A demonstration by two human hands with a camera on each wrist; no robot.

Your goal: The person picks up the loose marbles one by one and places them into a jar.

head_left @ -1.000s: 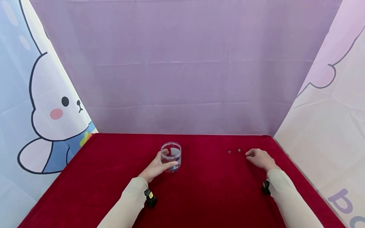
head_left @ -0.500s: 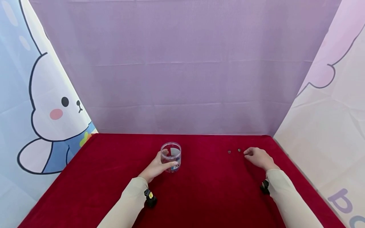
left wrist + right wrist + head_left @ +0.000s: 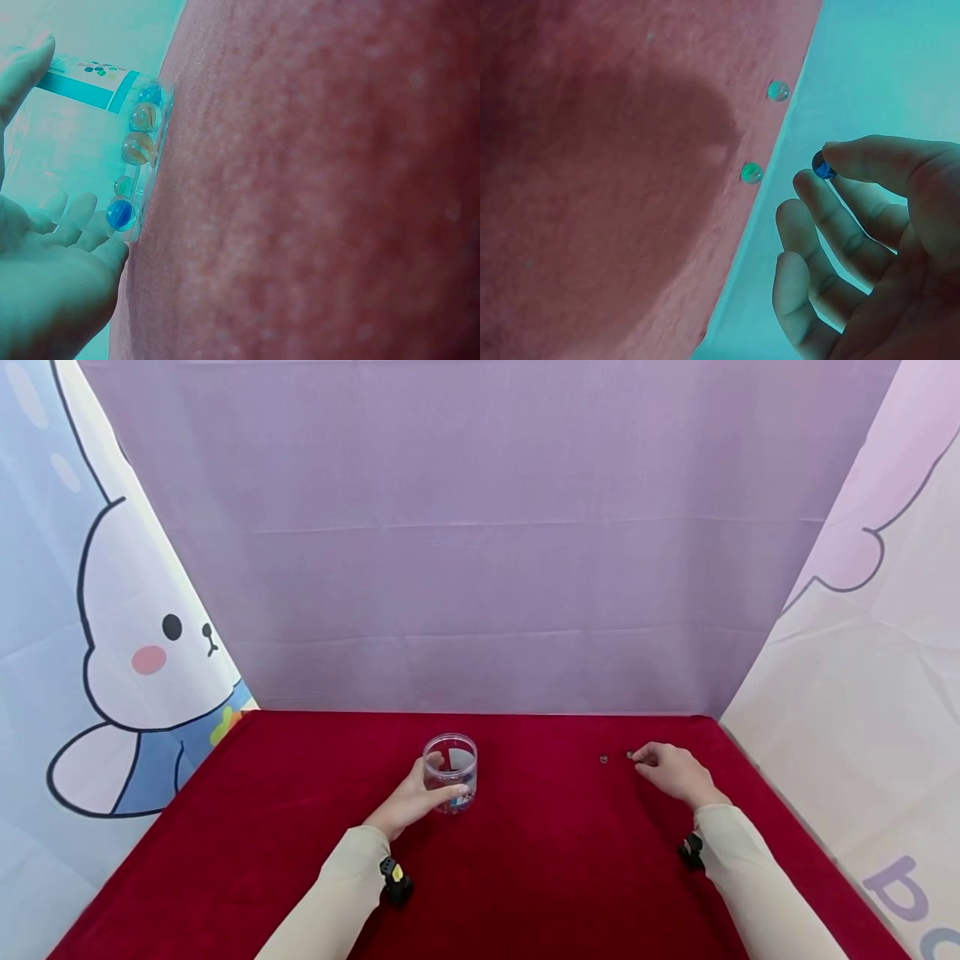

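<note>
My left hand (image 3: 408, 803) grips a clear plastic jar (image 3: 463, 763), open at the top and upright on the red cloth, thumb on the near side and fingers round the far side. Through its wall in the left wrist view show several marbles (image 3: 138, 148), orange-swirled, blue and greenish, lying along the bottom. My right hand (image 3: 675, 774) is above the cloth on the right, pinching a dark blue marble (image 3: 823, 166) between thumb and fingertips. Just left of those fingertips, a green-tinted marble (image 3: 630, 755) lies on the cloth. Another clear marble (image 3: 603, 759) rests farther left.
A red cloth (image 3: 540, 860) covers the table, whose far edge meets a plain purple curtain (image 3: 480, 568). Printed side sheets stand left and right, the left one with a cartoon rabbit (image 3: 150, 635). Dark wrist cameras sit under both cuffs.
My right hand has shifted left and slightly toward the far edge, closing in on the nearer of the two loose marbles. The left hand and jar stay where they were.
</note>
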